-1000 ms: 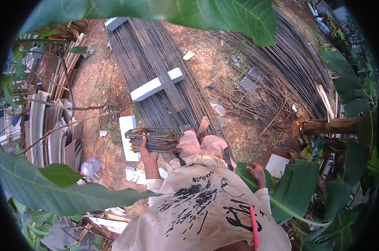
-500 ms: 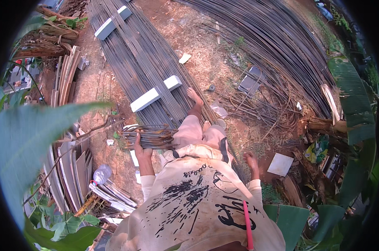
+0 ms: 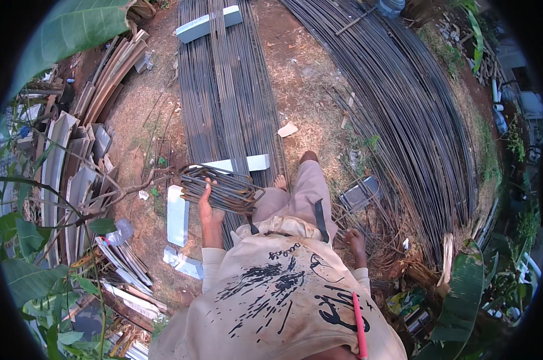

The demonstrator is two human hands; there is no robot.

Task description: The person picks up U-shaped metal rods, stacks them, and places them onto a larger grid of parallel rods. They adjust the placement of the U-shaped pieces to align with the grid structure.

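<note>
My left hand [image 3: 209, 207] grips a bundle of bent steel rebar stirrups [image 3: 220, 187], its thumb and fingers closed on the near side. The rusty-brown loops are rectangular and lie across each other in front of my left hip. My right hand [image 3: 354, 240] hangs low by my right thigh, fingers curled in, with nothing visible in it. Ahead of me runs a long stack of straight rebar [image 3: 208, 90], and a white block [image 3: 258, 162] lies crosswise on it just beyond the stirrups. My bare foot [image 3: 280, 182] shows beside that stack.
Farther along, another white block [image 3: 208, 23] crosses the rebar. A second, curved rebar pile [image 3: 397, 120] spreads on the right, near a dark rectangular case [image 3: 361, 193]. Left stand wooden boards [image 3: 112, 78], a plastic bottle [image 3: 120, 231] and a white slab [image 3: 177, 215]. Leaves hang at the edges.
My view has turned and moved forward along the rebar stack. My leading leg has changed from left to right. The stirrups stay in my left hand; my right hand still hangs.
</note>
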